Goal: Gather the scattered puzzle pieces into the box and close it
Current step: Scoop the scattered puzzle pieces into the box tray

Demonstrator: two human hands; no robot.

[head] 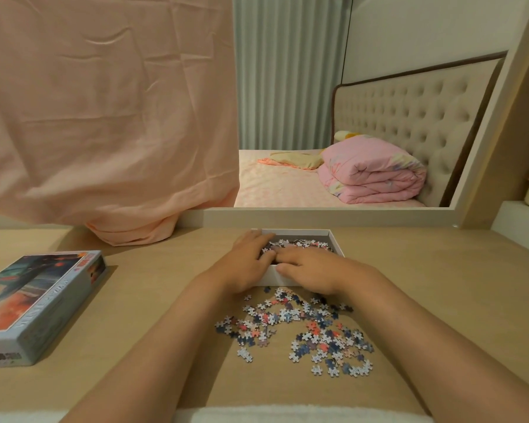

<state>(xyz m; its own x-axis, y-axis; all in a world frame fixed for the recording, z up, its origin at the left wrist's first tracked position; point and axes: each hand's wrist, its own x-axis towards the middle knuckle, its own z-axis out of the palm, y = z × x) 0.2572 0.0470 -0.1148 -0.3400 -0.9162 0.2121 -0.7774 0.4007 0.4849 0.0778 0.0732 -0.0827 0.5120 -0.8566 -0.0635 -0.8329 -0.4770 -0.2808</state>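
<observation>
A white open box (335, 239) stands at the far middle of the wooden desk, with several puzzle pieces (300, 244) inside it. My left hand (248, 261) and my right hand (312, 271) both reach over the box's near wall, fingers spread flat on the pieces inside. The fingertips of both hands meet over the box. Scattered puzzle pieces (303, 328) lie on the desk just in front of the box, between my forearms. The box lid (40, 297), printed with a picture, lies face up at the left.
A pink cloth (104, 117) hangs over the mirror and bunches on the desk behind the box at left. The mirror (333, 117) shows a bed with a folded pink quilt. A shelf (522, 218) rises at the right.
</observation>
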